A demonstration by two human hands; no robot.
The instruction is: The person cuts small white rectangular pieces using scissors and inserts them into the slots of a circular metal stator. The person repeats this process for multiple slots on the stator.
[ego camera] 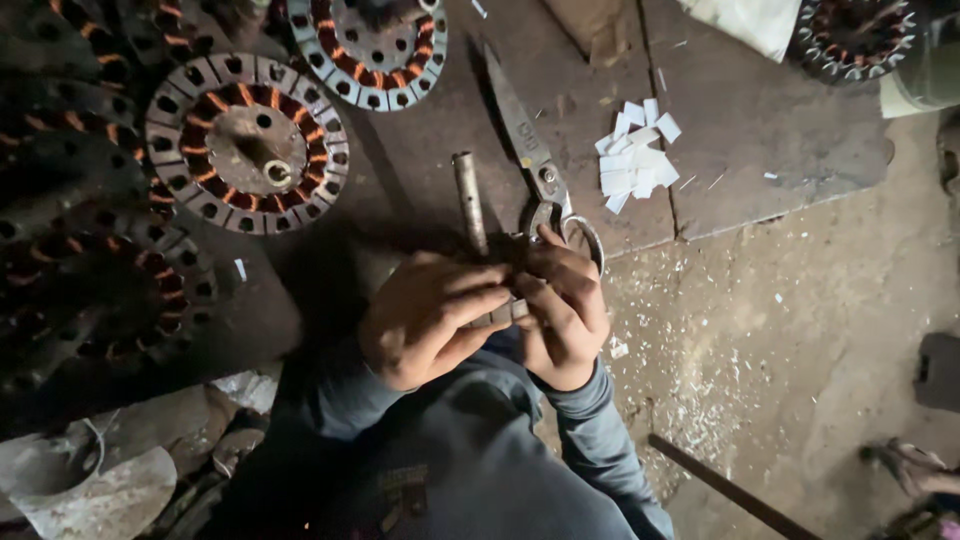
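Beside one pair of scissors (530, 150) and one metal rod (469, 200), left hand (425, 318) and right hand (562, 315) both pinching one small pale strip (503, 312).

Wound stators (247, 143) lie left; scissors (530, 150) and paper slips (635, 158) beyond.

Dim – dark left side, soft blur.

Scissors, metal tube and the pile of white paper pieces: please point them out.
scissors (522, 135), head view, on the blade.
metal tube (469, 200), head view, mid-shaft.
pile of white paper pieces (636, 155), head view, pile's centre.
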